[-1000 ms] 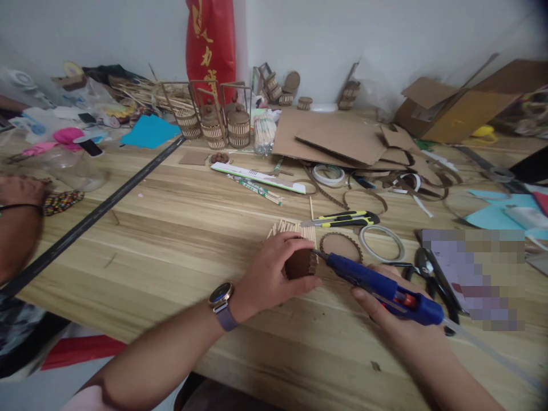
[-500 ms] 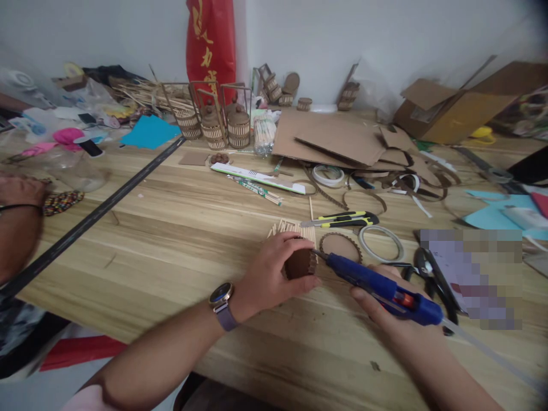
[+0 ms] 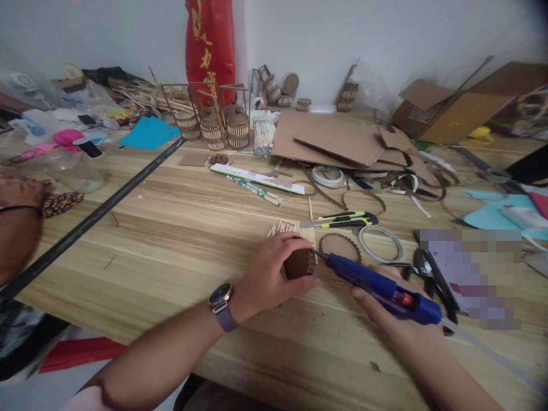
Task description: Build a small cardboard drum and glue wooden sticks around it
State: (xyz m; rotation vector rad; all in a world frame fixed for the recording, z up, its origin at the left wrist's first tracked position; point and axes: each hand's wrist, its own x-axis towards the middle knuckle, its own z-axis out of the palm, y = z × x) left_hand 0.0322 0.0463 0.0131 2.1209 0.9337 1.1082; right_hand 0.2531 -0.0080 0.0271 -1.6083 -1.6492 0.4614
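Note:
Between the thumb and fingers of my left hand [image 3: 276, 268] is a small round cardboard piece [image 3: 299, 264] with a ridged, corrugated rim. My right hand [image 3: 385, 302] is wrapped round a blue hot glue gun [image 3: 377, 285], a long clear glue stick trailing from its back end. The gun's metal nozzle points left, at the rim of the cardboard piece; whether it touches I cannot tell. Short wooden sticks [image 3: 295, 228] lie just beyond my left hand. A second cardboard disc [image 3: 340, 248] with a ridged edge lies flat beyond the nozzle.
A yellow-and-black utility knife [image 3: 346, 219] and a roll of white tape [image 3: 381, 244] lie behind the gun. Black-handled scissors [image 3: 436, 285] are at right. Cardboard sheets [image 3: 334, 137] and small stick-sided baskets [image 3: 213, 130] stand farther back. Another person's hand [image 3: 21, 191] rests at left.

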